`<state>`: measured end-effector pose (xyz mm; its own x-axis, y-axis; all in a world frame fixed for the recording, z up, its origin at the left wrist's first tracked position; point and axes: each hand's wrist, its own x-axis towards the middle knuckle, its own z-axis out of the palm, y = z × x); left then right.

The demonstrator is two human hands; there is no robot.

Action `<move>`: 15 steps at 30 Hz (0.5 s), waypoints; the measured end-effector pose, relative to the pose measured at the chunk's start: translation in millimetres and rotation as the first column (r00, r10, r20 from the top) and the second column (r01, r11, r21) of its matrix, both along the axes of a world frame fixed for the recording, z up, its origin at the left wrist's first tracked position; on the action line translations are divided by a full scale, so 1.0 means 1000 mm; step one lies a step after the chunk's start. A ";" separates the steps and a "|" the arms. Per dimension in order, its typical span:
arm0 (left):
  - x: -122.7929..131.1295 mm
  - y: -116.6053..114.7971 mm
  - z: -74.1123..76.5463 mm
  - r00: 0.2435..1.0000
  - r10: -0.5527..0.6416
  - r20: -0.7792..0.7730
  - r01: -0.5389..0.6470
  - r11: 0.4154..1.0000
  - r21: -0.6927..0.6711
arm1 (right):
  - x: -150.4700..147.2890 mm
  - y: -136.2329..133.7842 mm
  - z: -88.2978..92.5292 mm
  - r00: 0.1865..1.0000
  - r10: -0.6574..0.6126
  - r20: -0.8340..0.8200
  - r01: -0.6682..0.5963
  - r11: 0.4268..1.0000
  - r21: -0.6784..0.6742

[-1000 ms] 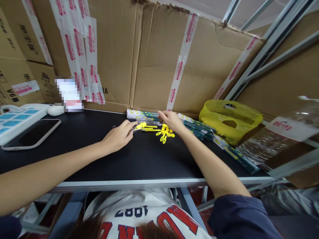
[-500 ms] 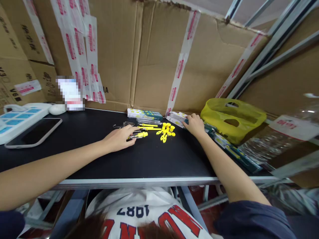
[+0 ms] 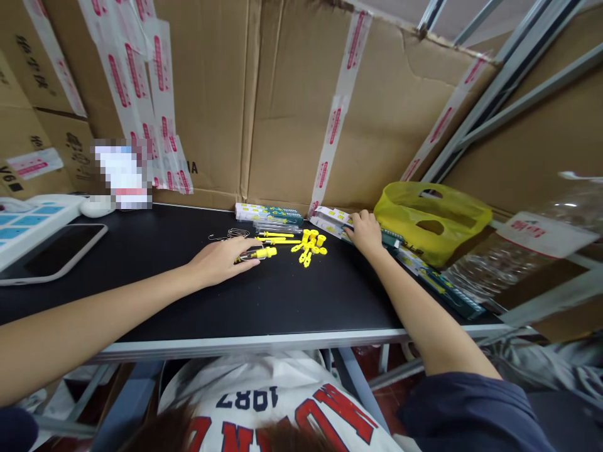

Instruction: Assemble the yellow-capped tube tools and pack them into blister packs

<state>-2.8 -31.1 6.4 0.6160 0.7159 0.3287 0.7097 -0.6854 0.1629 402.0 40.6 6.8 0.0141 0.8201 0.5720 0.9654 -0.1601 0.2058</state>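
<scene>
My left hand [image 3: 221, 258] lies on the black table [image 3: 282, 301], its fingers closed on a small tool with a yellow handle [image 3: 261, 253]. A cluster of yellow plastic caps [image 3: 311, 245] and thin yellow-tipped tools [image 3: 276, 236] sits just right of it. Further right, my right hand [image 3: 365, 231] rests with curled fingers on a flat printed package [image 3: 332, 220] at the head of a row of green packages [image 3: 438, 282]. More packages [image 3: 268, 213] lie against the cardboard wall. Thin wire clips [image 3: 228, 235] lie just beyond my left fingers.
A yellow plastic bag [image 3: 433, 220] stands at the right rear, with clear bags [image 3: 541, 251] beyond it. A phone [image 3: 47, 251], a power strip [image 3: 23, 216] and a white mouse [image 3: 94, 206] occupy the left. Taped cardboard [image 3: 292, 107] walls the back.
My right hand left the yellow caps and moved right onto the printed package. My left hand drew the yellow-handled tool slightly toward me.
</scene>
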 end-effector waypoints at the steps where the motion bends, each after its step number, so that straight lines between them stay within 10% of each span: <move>1: 0.000 0.000 0.001 1.000 0.008 0.014 -0.008 1.000 0.016 | -0.002 -0.002 0.004 0.999 0.035 -0.020 -0.035 0.999 0.014; 5: -0.001 0.001 0.007 0.991 0.073 0.110 -0.079 0.996 0.050 | -0.030 -0.019 0.020 0.927 0.335 -0.171 -0.304 0.935 0.184; 8: -0.004 0.005 0.010 0.971 0.131 0.201 -0.138 0.990 0.024 | -0.070 -0.039 0.027 0.720 0.640 -0.268 -0.568 0.765 0.303; 11: -0.007 0.010 0.012 0.917 0.172 0.360 -0.169 0.985 -0.039 | -0.107 -0.062 0.026 0.545 0.759 -0.356 -0.761 0.626 0.170; 15: -0.007 0.011 0.015 0.816 0.137 0.562 -0.109 0.990 -0.084 | -0.127 -0.080 0.019 0.545 0.774 -0.322 -0.809 0.587 0.041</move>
<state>-10.2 -19.9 21.7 0.2377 0.7960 0.5566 0.5613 -0.5803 0.5901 275.0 -39.2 25.4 -0.5291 0.6285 0.5701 0.7014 0.7021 -0.1231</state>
